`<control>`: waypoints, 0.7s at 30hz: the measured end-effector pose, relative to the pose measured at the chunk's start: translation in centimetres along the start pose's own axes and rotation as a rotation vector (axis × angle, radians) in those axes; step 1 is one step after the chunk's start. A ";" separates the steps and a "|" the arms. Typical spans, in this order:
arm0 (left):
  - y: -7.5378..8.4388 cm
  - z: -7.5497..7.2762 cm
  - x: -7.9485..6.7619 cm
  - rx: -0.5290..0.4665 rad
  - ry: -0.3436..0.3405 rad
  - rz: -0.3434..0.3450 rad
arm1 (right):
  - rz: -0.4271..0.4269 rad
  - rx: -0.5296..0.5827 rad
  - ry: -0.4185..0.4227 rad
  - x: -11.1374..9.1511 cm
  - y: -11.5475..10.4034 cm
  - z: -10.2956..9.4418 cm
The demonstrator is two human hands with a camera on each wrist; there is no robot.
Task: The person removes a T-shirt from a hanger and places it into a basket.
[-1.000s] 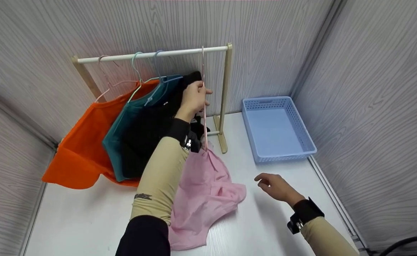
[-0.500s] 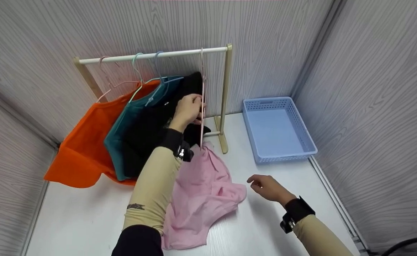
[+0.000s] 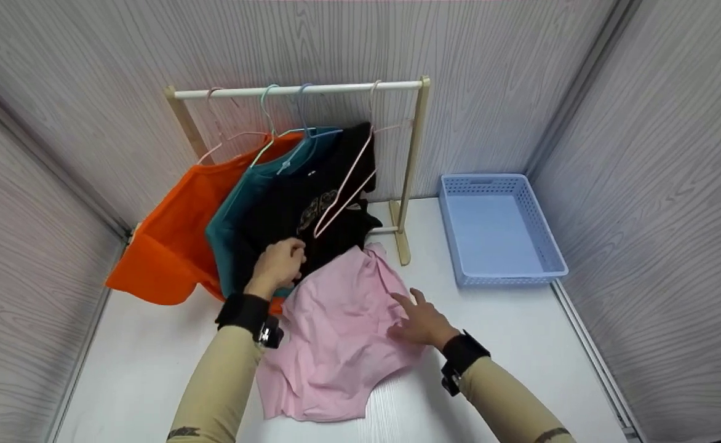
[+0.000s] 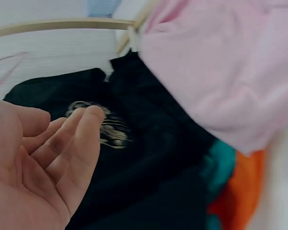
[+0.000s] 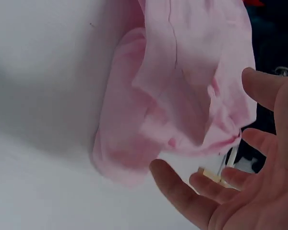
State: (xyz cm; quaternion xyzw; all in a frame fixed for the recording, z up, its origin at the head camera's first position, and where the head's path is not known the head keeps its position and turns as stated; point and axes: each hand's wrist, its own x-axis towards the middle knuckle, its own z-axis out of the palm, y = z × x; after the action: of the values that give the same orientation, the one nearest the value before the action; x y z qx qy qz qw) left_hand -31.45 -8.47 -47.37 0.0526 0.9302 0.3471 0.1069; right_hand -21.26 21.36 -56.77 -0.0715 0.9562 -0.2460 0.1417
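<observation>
A pink shirt (image 3: 330, 332) lies spread and creased on the white table below the clothes rack. Over its right side, my right hand (image 3: 421, 321) has its fingers spread and grips nothing; the right wrist view shows its fingertips close to the pink cloth (image 5: 192, 76). My left hand (image 3: 279, 264) is in front of the black shirt (image 3: 336, 209), fingers loosely bent and holding nothing. In the left wrist view, the black shirt's gold print (image 4: 113, 132) shows behind those fingers. A bare pink hanger (image 3: 353, 167) hangs at an angle from the rail, right of the black shirt.
The rack's white rail (image 3: 336, 89) also carries an orange garment (image 3: 170, 240) and a teal garment (image 3: 231, 209) on hangers at the left. A blue plastic basket (image 3: 502, 234) stands right of the rack. Wood-patterned walls (image 3: 662, 184) enclose the table.
My left hand has let go of the pink hanger and come down towards me; the hanger has swung round. My right hand has moved left over the pink shirt. The head view has shifted slightly.
</observation>
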 end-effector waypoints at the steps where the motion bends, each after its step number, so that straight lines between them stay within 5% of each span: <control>1: -0.6 0.5 -0.5 0.030 0.001 0.008 | 0.010 -0.027 -0.019 0.2 -0.6 0.5; 8: -3.0 3.9 -2.9 0.169 -0.031 0.033 | -0.019 -0.334 -0.072 0.6 -3.1 5.5; 14: -3.8 5.7 -4.1 0.151 -0.090 0.032 | -0.116 -0.438 0.052 0.2 -2.2 9.4; 17: -4.0 5.7 -4.4 0.126 -0.105 0.023 | -0.202 -0.491 0.140 0.3 -1.4 9.8; 21: -4.1 5.1 -4.5 0.091 -0.137 -0.006 | -0.236 -0.443 0.082 0.3 -0.1 8.0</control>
State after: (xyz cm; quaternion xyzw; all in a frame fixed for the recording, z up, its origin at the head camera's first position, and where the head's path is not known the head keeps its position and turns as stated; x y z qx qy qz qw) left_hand -25.97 -9.10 -53.04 0.0781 0.9357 0.2997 0.1691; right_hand -19.12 17.57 -63.54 -0.2019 0.9767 -0.0481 0.0541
